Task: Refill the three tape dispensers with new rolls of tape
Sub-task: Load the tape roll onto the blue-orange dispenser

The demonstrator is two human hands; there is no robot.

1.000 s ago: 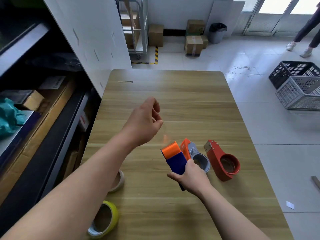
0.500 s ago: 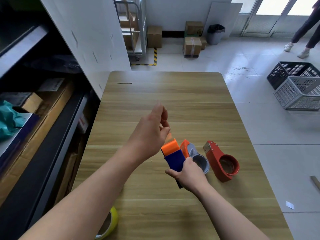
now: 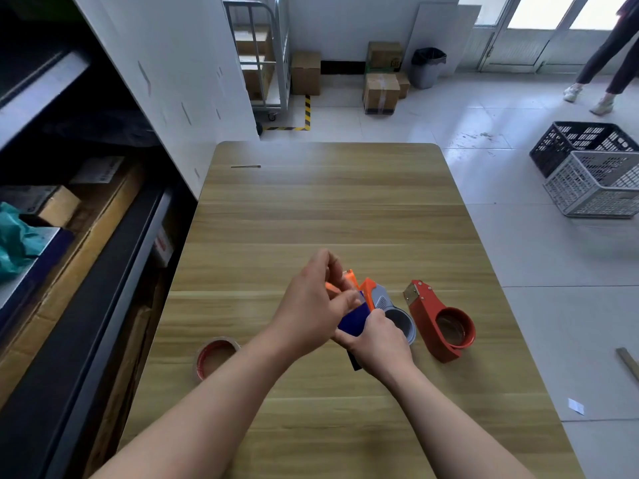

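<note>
Blue tape dispenser (image 3: 353, 319) gripped in right hand (image 3: 375, 344) fingers above desk (image 3: 332, 202) | left hand (image 3: 311, 305) fingers pinched at its orange head | grey dispenser (image 3: 392, 311), red dispenser (image 3: 441, 321) right of fingers | tape roll (image 3: 216, 356) left

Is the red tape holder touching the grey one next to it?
Apart. The head view shows a strip of bare table between the red tape holder and the grey one.

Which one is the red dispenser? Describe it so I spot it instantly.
On the wooden table, look just right of the right hand. The red dispenser lies there untouched, rightmost of the dispensers. It is all red with a metal blade plate, whereas the grey dispenser beside it has an orange tip.
</note>
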